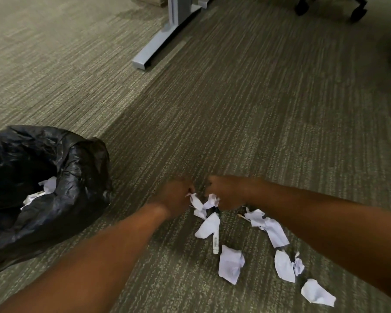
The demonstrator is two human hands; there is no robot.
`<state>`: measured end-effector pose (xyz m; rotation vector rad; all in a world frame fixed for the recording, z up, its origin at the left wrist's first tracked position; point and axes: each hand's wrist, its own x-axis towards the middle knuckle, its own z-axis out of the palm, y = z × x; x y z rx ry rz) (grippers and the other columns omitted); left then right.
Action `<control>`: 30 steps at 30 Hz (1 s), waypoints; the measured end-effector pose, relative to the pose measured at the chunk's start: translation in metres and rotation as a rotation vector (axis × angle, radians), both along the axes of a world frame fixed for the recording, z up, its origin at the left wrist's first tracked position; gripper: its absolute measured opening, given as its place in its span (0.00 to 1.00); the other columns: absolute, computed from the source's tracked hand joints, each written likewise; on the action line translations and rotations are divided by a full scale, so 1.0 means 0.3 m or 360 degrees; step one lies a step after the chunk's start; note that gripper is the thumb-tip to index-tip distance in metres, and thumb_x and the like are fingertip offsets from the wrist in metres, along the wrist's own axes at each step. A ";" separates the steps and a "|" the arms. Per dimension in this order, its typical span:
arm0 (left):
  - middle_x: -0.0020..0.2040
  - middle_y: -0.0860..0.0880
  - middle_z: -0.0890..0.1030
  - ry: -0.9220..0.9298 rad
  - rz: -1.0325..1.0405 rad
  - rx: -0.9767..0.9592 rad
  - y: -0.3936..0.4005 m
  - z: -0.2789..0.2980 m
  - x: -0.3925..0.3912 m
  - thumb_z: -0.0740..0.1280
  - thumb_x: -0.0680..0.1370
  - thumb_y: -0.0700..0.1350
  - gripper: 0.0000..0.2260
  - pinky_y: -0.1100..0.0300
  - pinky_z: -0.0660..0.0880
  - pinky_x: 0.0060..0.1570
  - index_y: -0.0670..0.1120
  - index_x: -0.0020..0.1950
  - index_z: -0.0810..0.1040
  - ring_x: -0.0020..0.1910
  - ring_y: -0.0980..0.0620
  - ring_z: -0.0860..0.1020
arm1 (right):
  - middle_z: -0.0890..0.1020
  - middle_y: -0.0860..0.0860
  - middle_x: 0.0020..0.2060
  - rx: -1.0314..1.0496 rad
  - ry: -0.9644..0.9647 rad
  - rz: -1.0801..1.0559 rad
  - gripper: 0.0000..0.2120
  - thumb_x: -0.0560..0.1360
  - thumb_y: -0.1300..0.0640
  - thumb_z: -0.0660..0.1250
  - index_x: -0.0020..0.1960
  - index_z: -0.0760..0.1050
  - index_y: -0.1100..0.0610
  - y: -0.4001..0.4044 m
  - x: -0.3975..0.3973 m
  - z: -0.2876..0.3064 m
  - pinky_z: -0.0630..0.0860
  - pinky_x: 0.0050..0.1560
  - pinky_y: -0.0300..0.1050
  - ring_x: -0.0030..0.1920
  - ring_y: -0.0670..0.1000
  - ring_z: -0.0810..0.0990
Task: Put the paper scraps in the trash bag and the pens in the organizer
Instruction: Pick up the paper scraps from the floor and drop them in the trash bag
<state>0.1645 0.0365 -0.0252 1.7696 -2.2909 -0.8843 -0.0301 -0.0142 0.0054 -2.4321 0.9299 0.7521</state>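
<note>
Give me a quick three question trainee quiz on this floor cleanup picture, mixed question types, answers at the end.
1. True or false: the trash bag already holds some paper.
2. On which side of the hands does the bag sit: A left, B right?
3. Fill in: the loose paper scraps lie on the ____.

Key: 1 true. 2 A. 3 carpet. The left hand and right hand are both gathering scraps.

One trash bag [61, 199] sits at the left of the frame, with two or three scraps [48, 186] showing inside it. About eight more scraps [230, 264] lie on the carpet at lower right; those bunched by the hands are hard to count. One pen [215, 241] lies among them. Two hands: left [175, 196], right [226, 192]. One desk leg [163, 38] stands at the top, with two chair casters [357, 12] at upper right.
</note>
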 end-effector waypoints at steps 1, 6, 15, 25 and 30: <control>0.51 0.48 0.80 -0.0004 -0.0094 0.0049 0.013 0.001 -0.001 0.65 0.75 0.41 0.08 0.55 0.75 0.47 0.49 0.52 0.79 0.50 0.48 0.78 | 0.71 0.57 0.61 0.0013 0.0034 0.0032 0.21 0.74 0.54 0.70 0.66 0.72 0.53 0.011 -0.005 -0.012 0.76 0.52 0.49 0.57 0.59 0.77; 0.57 0.51 0.79 -0.0053 -0.0399 0.0258 0.045 0.013 -0.031 0.64 0.77 0.44 0.14 0.57 0.73 0.48 0.53 0.62 0.74 0.53 0.49 0.78 | 0.67 0.58 0.63 -0.0076 0.0161 0.0137 0.25 0.75 0.59 0.68 0.70 0.67 0.53 0.055 -0.010 -0.038 0.77 0.52 0.53 0.56 0.61 0.77; 0.54 0.50 0.80 -0.0245 -0.0677 0.0302 0.062 -0.037 -0.074 0.66 0.75 0.42 0.11 0.55 0.77 0.49 0.52 0.56 0.77 0.52 0.48 0.80 | 0.77 0.48 0.45 -0.0099 -0.0073 -0.0532 0.08 0.74 0.51 0.70 0.52 0.76 0.51 -0.001 -0.089 0.036 0.74 0.44 0.45 0.46 0.50 0.77; 0.53 0.47 0.81 -0.0439 -0.0582 0.0297 0.089 -0.084 -0.127 0.68 0.75 0.43 0.07 0.56 0.76 0.44 0.48 0.51 0.82 0.51 0.46 0.80 | 0.83 0.57 0.50 0.0125 0.0227 -0.0799 0.19 0.72 0.56 0.70 0.62 0.74 0.55 0.028 -0.251 0.064 0.81 0.39 0.47 0.44 0.57 0.85; 0.49 0.45 0.82 -0.0242 -0.0322 0.0264 0.085 -0.053 -0.123 0.65 0.75 0.42 0.06 0.58 0.73 0.43 0.47 0.46 0.82 0.47 0.46 0.80 | 0.82 0.53 0.54 -0.0181 0.0334 -0.0261 0.21 0.74 0.52 0.66 0.67 0.71 0.50 0.076 -0.279 0.013 0.75 0.49 0.46 0.52 0.55 0.80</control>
